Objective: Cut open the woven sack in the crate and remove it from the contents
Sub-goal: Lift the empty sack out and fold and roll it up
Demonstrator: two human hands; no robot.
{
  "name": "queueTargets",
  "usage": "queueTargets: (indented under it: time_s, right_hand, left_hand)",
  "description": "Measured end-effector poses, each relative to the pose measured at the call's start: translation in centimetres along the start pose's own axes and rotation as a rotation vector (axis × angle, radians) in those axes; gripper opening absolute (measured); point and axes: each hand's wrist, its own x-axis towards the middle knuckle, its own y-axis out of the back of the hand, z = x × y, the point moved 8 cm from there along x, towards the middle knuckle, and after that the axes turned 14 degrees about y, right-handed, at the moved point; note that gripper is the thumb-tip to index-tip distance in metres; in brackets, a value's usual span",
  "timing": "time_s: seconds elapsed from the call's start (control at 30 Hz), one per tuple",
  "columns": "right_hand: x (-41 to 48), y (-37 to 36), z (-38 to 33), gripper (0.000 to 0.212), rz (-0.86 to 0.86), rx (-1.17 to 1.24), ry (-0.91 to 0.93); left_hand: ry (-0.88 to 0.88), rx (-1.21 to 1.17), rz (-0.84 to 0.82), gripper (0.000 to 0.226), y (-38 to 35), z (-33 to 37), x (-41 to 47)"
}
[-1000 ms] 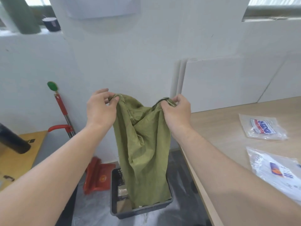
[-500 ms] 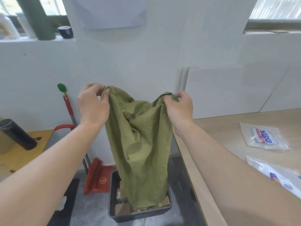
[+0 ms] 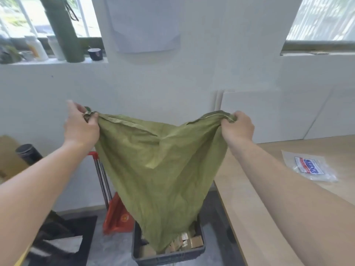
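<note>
Hands, left (image 3: 81, 129) and right (image 3: 237, 127), pinch the sack (image 3: 159, 169) by its top corners, high over the crate (image 3: 169, 258), its tip near the boxes (image 3: 184, 241); next, I think, lift it away.

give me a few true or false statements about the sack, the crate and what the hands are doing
1. Both the left hand and the right hand grip the green sack by its top edge. True.
2. Small cardboard boxes lie in the dark crate. True.
3. A plastic packet lies on the wooden desk. True.
4. The green sack lies folded on the wooden desk. False: it hangs spread between the hands, above the dark crate.
5. The left hand holds a knife. False: its fingers pinch only a corner of the green sack.
</note>
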Motion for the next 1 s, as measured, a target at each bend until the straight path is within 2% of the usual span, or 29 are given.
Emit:
queueTargets:
  time_s: [0.1,0.27,0.4,0.47,0.57,0.63,0.73,0.8,0.9,1.0]
  right_hand:
    - [0.5,2.7,0.1,0.018,0.05,0.003,-0.043]
    - [-2.7,4.1,-1.7,0.011,0.137,0.012,-0.131]
    - [-8.0,4.3,-2.9,0.023,0.192,0.094,-0.246]
    - [-10.2,4.3,-4.2,0.023,0.194,0.141,-0.257]
    - [-12.8,4.0,-7.2,0.021,0.161,0.185,-0.25]
    - [-14.5,3.5,-9.1,0.019,0.111,0.212,-0.205]
    - [-15.7,3.1,-12.4,0.013,-0.005,0.206,-0.069]
    - [-16.1,2.8,-15.5,0.003,-0.099,0.2,0.074]
    - [-17.6,1.9,-19.6,0.01,-0.253,0.181,0.317]
    - [-20.2,1.2,-21.8,0.015,-0.516,0.202,0.492]
  left_hand:
    - [-0.061,0.061,-0.106,0.034,3.4,-0.6,1.4]
    - [-0.174,0.124,-0.291,0.008,6.6,-1.0,1.1]
    - [-0.21,0.251,-0.488,0.012,8.7,-2.1,-1.3]
    - [-0.193,0.287,-0.472,0.018,9.7,-2.5,-1.4]
    - [-0.111,0.229,-0.342,0.019,10.2,-1.7,-1.5]
    - [-0.065,0.166,-0.313,0.019,9.6,-0.4,-3.4]
    - [-0.037,0.166,-0.381,0.02,7.3,2.0,-7.5]
    - [0.002,0.121,-0.501,0.019,5.7,3.8,-10.0]
    - [0.145,-0.108,-0.728,0.012,4.2,5.9,-13.6]
    - [0.23,-0.315,-0.852,0.015,3.9,7.6,-17.0]
